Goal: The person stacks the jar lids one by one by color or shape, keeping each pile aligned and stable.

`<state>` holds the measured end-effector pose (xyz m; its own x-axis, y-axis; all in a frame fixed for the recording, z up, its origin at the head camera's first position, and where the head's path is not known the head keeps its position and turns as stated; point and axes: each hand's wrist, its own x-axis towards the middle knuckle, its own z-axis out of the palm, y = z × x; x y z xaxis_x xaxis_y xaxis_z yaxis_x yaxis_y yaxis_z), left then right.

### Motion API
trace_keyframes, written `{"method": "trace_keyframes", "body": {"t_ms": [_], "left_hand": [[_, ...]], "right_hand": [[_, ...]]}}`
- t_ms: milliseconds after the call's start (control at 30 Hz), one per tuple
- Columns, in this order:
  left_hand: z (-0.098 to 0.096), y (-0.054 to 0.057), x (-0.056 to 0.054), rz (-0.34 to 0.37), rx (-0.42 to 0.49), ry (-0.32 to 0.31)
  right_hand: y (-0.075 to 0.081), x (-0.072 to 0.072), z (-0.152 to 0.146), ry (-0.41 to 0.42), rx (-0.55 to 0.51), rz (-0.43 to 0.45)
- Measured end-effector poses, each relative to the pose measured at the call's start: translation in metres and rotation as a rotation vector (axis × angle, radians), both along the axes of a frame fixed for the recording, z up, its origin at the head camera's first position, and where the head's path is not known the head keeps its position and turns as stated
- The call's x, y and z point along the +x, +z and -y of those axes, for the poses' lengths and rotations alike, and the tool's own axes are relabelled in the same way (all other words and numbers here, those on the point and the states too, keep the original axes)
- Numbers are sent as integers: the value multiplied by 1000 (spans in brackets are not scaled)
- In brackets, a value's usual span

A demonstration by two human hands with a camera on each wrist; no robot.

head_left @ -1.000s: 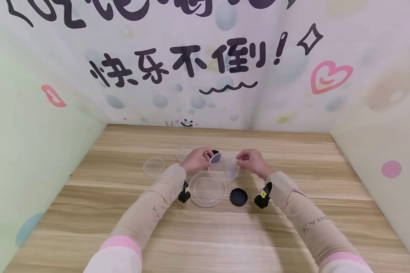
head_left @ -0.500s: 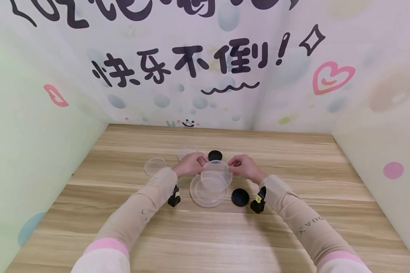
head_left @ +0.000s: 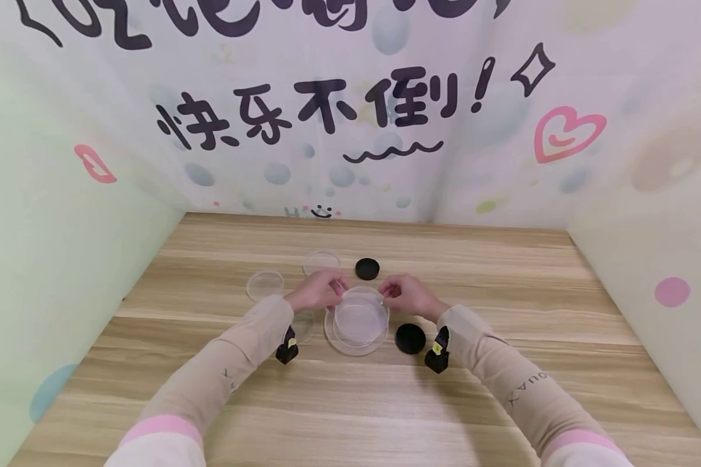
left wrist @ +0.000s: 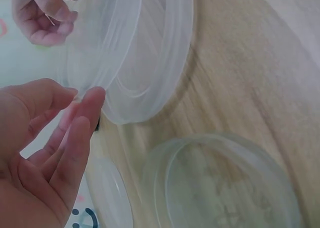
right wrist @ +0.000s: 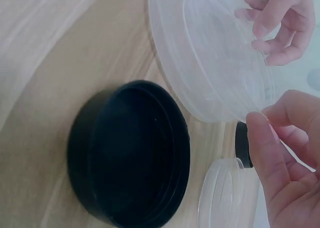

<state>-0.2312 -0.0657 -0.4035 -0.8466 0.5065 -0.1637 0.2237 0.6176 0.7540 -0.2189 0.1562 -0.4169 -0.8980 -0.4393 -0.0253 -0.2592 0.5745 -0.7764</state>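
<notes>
Both hands hold one clear round plastic lid [head_left: 361, 318] low over a larger clear lid [head_left: 356, 351], overlapping it in the head view. My left hand [head_left: 321, 290] pinches the left far side of the held lid's rim between thumb and fingertips. On the opposite side, the thumb and index finger of my right hand [head_left: 409, 296] pinch the rim. The right wrist view shows the held lid slightly tilted above the larger one. A black round lid [right wrist: 130, 153] lies hollow side up near the right wrist. Partly hidden under the left wrist is another clear lid [left wrist: 225, 188].
Beyond the hands sits a second black lid [head_left: 367, 268]. Two more clear lids lie at the back left, one farther clear lid [head_left: 321, 262] and one nearer clear lid [head_left: 265, 286]. Wall panels stand behind and beside the wooden table [head_left: 350, 408].
The held lid has gone from tilted in front of the far black lid to nearly flat over the larger clear lid, moving toward me. Both hands have come nearer and shifted left.
</notes>
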Motion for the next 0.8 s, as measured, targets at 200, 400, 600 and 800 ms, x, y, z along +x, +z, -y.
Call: {"method": "trace_keyframes", "body": {"t_ms": [200,400,600,800], "left_hand": [[5,1,3,12,0,8],[8,-3,3,41,-9,54],[9,-5,6,45,-15,71],[9,-8,9,22,2,66]], "right_hand": [[0,0,5,27,-10,-23],[-4,-2,11,8,-13,-20],[-6,-1,14,12,10,-16],[-10,-2,14,41,-11,-18]]}}
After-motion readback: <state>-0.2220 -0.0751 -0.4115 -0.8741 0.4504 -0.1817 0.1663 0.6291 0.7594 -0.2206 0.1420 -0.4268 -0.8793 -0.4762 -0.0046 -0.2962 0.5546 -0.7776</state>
